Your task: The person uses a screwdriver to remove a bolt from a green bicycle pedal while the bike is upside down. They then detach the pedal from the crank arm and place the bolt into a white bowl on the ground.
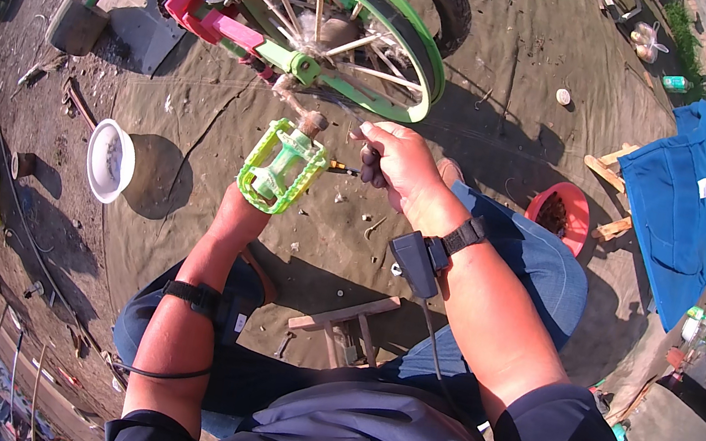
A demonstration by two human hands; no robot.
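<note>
Red bowl [578, 223] holds brown bits [551, 213], right of green pedal [283, 164].

Beyond the pedal [281, 168] stands a wheel [353, 44]; to the pedal's left sits a bowl [123, 177]. The right hand [400, 168] is just right of the pedal, a basin [580, 210] holding loose pieces [551, 215] lies farther right, and farther still a cloth [680, 208] drapes over a stand [615, 230].

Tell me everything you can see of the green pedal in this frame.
The pedal is bright yellowish green and looks plastic: an open, roughly rectangular cage with toothed edges around a central barrel. It slants at the end of a rusty-looking crank, below the green-rimmed wheel in the picture. The left hand is mostly hidden behind it, so whether it grips cannot be told.
</note>
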